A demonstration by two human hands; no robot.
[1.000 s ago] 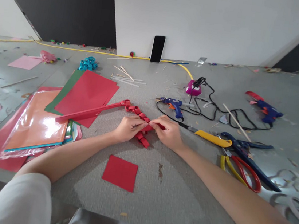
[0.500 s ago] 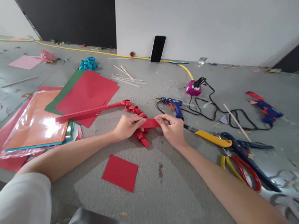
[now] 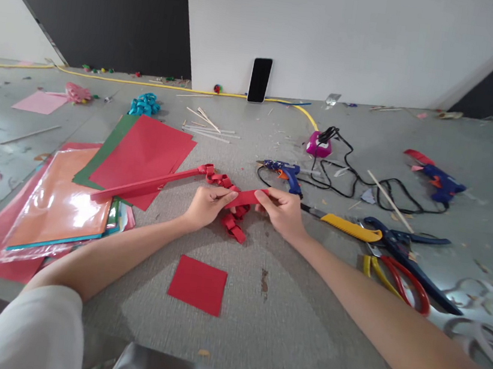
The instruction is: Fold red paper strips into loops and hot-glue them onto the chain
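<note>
strip of red paper (image 3: 245,199) pinched at its ends by fingers of left hand (image 3: 205,208) and right hand (image 3: 285,215), likely to keep it taut; held over looped red paper chain (image 3: 234,229) on tabletop (image 3: 291,329); any fold hard to tell.

I've got the left forearm (image 3: 129,248) angled in from 8 o'clock, right forearm (image 3: 358,299) from 4. Left hand (image 3: 205,207) and right hand (image 3: 286,215) near centre, slightly apart, both pinching; left thumb (image 3: 227,198) toward 2, right thumb (image 3: 264,199) toward 10.

Left grip (image 3: 206,208), right grip (image 3: 285,215), red strip (image 3: 246,198) between
</note>
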